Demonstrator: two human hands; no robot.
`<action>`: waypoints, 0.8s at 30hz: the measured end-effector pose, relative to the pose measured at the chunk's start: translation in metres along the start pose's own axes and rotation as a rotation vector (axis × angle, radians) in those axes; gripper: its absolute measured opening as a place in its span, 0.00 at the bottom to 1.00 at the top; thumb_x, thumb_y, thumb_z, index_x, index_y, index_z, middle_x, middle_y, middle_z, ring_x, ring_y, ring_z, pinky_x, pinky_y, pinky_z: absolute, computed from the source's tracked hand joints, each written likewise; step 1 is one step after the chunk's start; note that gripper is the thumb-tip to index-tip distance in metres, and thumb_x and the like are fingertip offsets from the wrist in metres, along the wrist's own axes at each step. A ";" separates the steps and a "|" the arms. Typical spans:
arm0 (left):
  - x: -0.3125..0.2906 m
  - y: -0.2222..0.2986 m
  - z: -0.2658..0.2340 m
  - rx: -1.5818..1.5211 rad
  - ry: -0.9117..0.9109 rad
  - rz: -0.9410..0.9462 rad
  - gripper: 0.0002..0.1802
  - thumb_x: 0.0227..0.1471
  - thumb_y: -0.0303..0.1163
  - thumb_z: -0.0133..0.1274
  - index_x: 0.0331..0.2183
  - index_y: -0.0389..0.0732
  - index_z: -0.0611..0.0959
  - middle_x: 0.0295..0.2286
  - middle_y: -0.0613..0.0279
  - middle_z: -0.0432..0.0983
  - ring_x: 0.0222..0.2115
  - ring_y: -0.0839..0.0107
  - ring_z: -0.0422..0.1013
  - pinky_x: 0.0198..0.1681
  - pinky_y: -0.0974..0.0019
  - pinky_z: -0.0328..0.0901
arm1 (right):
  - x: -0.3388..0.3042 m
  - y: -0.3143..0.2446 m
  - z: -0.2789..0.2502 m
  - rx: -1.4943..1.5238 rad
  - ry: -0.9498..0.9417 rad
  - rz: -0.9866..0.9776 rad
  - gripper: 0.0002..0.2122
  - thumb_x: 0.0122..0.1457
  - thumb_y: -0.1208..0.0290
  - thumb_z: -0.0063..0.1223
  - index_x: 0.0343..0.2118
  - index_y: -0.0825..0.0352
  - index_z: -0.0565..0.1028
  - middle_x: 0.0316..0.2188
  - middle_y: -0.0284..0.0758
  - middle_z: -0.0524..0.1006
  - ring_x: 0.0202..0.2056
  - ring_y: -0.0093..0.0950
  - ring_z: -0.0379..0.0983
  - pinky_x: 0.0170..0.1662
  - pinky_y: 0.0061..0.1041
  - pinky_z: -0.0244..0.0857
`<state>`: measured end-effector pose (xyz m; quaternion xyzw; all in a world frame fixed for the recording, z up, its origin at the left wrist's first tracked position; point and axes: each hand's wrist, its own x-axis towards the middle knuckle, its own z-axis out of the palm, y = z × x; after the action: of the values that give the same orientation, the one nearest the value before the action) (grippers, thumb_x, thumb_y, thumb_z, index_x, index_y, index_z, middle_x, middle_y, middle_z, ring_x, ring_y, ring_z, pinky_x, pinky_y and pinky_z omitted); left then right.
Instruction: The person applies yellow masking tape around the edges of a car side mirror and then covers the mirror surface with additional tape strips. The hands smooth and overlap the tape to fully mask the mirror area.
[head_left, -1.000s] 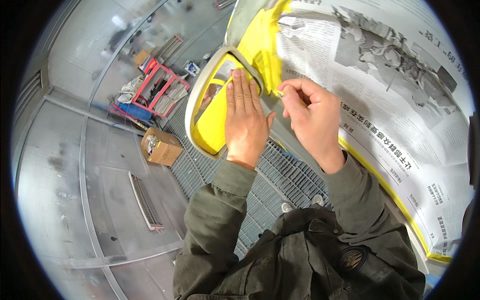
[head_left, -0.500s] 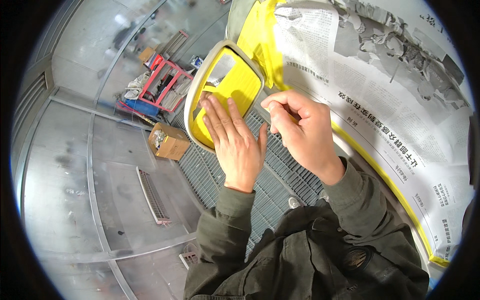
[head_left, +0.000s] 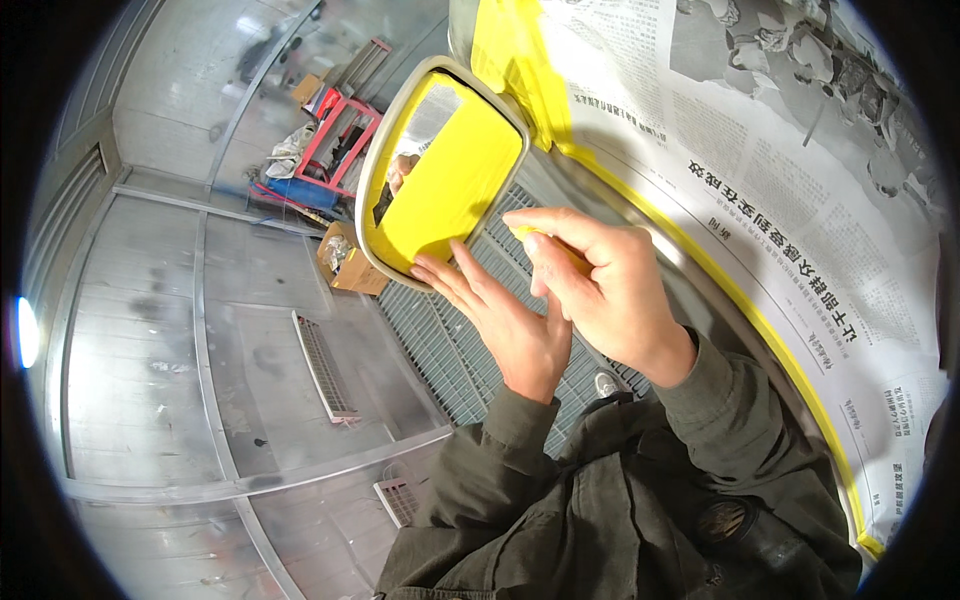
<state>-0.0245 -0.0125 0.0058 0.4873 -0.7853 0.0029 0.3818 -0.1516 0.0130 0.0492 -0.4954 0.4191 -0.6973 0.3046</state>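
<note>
A car side mirror (head_left: 366, 160) has yellow masking tape (head_left: 450, 185) over most of its glass. A bare strip of glass (head_left: 432, 115) shows along the upper left and reflects part of a hand. My left hand (head_left: 515, 335) is open, its fingers extended and the fingertips at the mirror's lower edge, over the tape's bottom end. Just right of it, my right hand (head_left: 615, 295) is closed, with thumb and forefinger pinched. A yellow bit of masking tape (head_left: 577, 262) shows between its fingers; the rest is hidden in the palm.
Newspaper sheets (head_left: 690, 230) edged with yellow tape (head_left: 720, 280) cover the vehicle's side at right. Beyond the mirror stand a red rack (head_left: 345, 145) and a cardboard box (head_left: 355, 272). A metal grating (head_left: 425, 335) forms the floor, beside grey wall panels (head_left: 280, 350).
My left hand has slid from the middle of the mirror down to its lower edge. The right hand is slightly lower and nearer the left. The view has shifted a little.
</note>
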 end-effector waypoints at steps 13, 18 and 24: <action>-0.008 -0.019 -0.070 -0.854 -0.074 -0.472 0.10 0.62 0.24 0.61 0.44 0.31 0.82 0.41 0.64 0.78 0.40 0.78 0.73 0.47 0.72 0.69 | -0.014 0.006 0.010 -0.392 -0.400 -0.151 0.22 0.63 0.71 0.56 0.60 0.69 0.72 0.23 0.41 0.81 0.20 0.38 0.78 0.25 0.34 0.70; 0.002 -0.025 -0.069 -0.576 0.143 -0.278 0.04 0.57 0.23 0.64 0.33 0.35 0.84 0.33 0.61 0.79 0.35 0.73 0.74 0.40 0.70 0.68 | 0.000 0.012 0.019 -0.508 -0.431 -0.160 0.10 0.65 0.71 0.58 0.46 0.67 0.78 0.24 0.43 0.82 0.24 0.41 0.81 0.26 0.35 0.71; 0.033 -0.031 -0.065 -0.129 0.355 0.023 0.06 0.54 0.24 0.67 0.35 0.38 0.86 0.34 0.57 0.78 0.35 0.63 0.74 0.42 0.62 0.69 | 0.041 0.001 0.028 -0.652 -0.311 -0.407 0.08 0.64 0.66 0.60 0.31 0.65 0.78 0.23 0.36 0.81 0.24 0.35 0.81 0.28 0.33 0.72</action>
<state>0.0305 -0.0295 0.0607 0.4448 -0.7097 0.0429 0.5446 -0.1379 -0.0302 0.0703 -0.7381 0.4605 -0.4909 0.0474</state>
